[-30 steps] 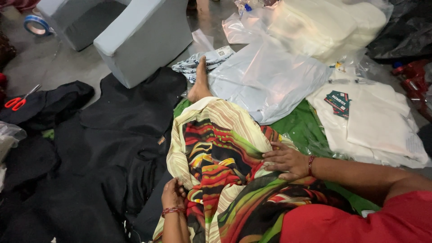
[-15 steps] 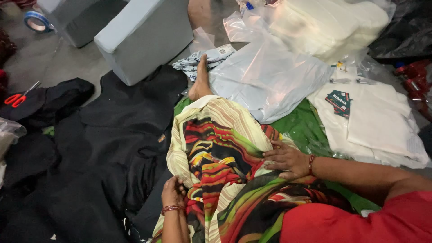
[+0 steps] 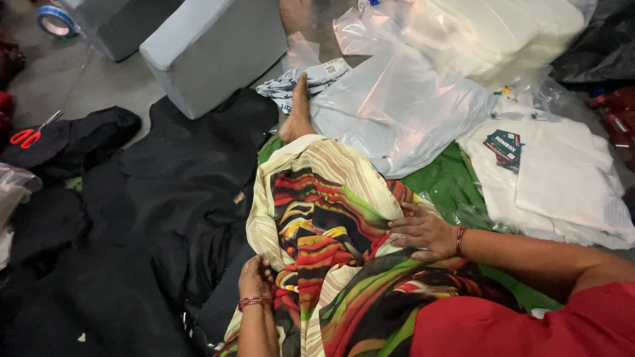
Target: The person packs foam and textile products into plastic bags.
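We count one brightly striped cloth of cream, red, green and black (image 3: pixel 317 218) draped over our lap and outstretched leg, filling the lower middle of the frame. Our left hand (image 3: pixel 254 281), at the bottom centre-left, pinches the cloth's cream edge between curled fingers. Our right hand (image 3: pixel 423 231), right of centre, lies flat and spread on the same cloth with fingers loose, pressing it rather than gripping. Each wrist carries red bangles. One bare foot (image 3: pixel 297 112) pokes out beyond the cloth toward the upper middle.

Around it we count one large spread of black fabric (image 3: pixel 165 218) on the left, one pair of red-handled scissors (image 3: pixel 30 134) at the left edge, one roll of blue tape (image 3: pixel 56 20) in the upper left corner, and two pale grey foam blocks (image 3: pixel 211 46) along the top. One clear plastic bag (image 3: pixel 397 112) lies just above the cloth, one stack of cream fabric in plastic wrap (image 3: pixel 503 33) sits in the upper right, and one folded white garment (image 3: pixel 562 178) with one dark hang tag (image 3: pixel 504 145) rests at the right, on a sheet of green fabric (image 3: pixel 450 185).

Compared with half a second ago, we see almost no change: both hands keep the same places on the cloth, and the view has only shifted slightly.
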